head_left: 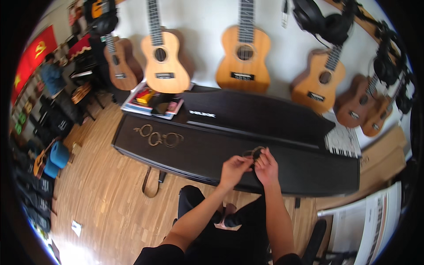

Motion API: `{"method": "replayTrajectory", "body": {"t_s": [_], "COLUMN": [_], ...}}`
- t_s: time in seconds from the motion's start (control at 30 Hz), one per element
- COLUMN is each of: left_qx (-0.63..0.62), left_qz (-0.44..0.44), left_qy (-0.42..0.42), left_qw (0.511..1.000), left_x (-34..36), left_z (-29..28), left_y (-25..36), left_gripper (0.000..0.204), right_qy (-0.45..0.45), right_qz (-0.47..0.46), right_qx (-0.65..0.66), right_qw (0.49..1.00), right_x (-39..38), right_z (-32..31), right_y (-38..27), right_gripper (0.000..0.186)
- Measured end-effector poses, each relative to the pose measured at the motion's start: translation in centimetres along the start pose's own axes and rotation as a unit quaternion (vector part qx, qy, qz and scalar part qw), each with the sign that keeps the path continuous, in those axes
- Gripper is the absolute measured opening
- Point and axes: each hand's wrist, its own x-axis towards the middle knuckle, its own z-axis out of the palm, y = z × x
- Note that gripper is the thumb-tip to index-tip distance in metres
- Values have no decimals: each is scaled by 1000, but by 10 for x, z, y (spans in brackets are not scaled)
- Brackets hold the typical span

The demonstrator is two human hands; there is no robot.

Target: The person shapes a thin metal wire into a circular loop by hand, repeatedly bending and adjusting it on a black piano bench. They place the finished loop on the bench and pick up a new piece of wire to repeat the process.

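Brass-coloured wire coil (256, 148), held over the dark piano lid (198, 152). Right hand (267, 168): fingertips pinched on its rim. Left hand (236, 169): fingers together just beside; whether clamped on wire too, cannot tell. Looks light, thin, springy, easy to kink; best pinched across the bundled turns. Left of grip, on lid: more loose coils (161, 140). Beyond grip: hanging ukuleles (229, 51).

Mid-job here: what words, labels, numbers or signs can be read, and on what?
White letters on the black piano: legible, not copied out here.
Yellow hammer-and-sickle emblem on the red flag.
White markings on the black cases: too blurred.
Print on the books and white box: too small.
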Motion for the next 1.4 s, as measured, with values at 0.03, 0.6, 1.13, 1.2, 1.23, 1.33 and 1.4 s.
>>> {"method": "replayTrajectory", "body": {"t_s": [0.03,0.6,1.13,1.2,1.23,1.33,1.4], "left_qx": [6,129,300,400,408,353,203], "left_qz": [1,75,9,31,53,24,-122], "left_qy": [3,-26,-200,-206,-203,-193,-183], "left_qw": [1000,989,933,893,889,915,954], "left_x": [0,15,15,5,1,-7,-11], "left_z": [3,15,-8,-1,2,3,0], "left_y": [0,-10,35,49,52,53,51], "left_gripper": [10,19,18,14,15,18,19], "right_qy": [8,-67,-83,-78,-79,-79,-78], "right_qz": [0,-13,36,14,3,-22,-34], "right_qx": [-9,-81,241,219,188,97,44], "right_qw": [1000,994,966,972,979,992,995], "right_x": [0,-5,4,3,3,0,-3], "right_z": [1,15,3,3,4,15,27], "right_y": [-2,-11,-22,-28,-28,-25,-23], "right_gripper": [26,31,27,27,27,28,28]}}
